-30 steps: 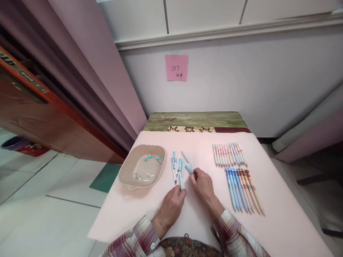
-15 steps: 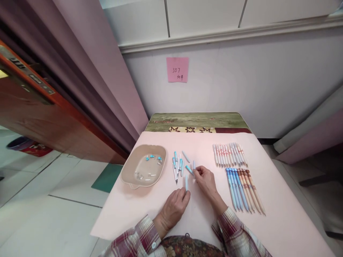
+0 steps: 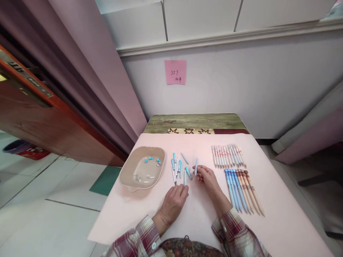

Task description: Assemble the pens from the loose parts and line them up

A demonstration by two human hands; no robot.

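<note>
My right hand (image 3: 205,177) pinches a pale blue pen barrel (image 3: 196,165), which points up and away from the fingers. The fingers of my left hand (image 3: 174,201) are closed at the near end of another light blue pen barrel (image 3: 184,177). Between and beyond the hands lies a loose group of pen parts: white refills (image 3: 173,173), bright blue-topped pieces (image 3: 188,172) and a grey-blue barrel (image 3: 184,157) lying apart at the back.
A beige basin (image 3: 124,175) at the left holds small blue and clear pieces. On the right lie a row of white patterned pens (image 3: 227,156) and, nearer, a row of blue and tan pens (image 3: 242,191). Pink cloth (image 3: 203,228) covers the table; a pink note (image 3: 175,72) hangs on the wall.
My right hand has raised its barrel slightly clear of the blue-topped piece beside it. My left hand has shifted little. The whole view has moved slightly.
</note>
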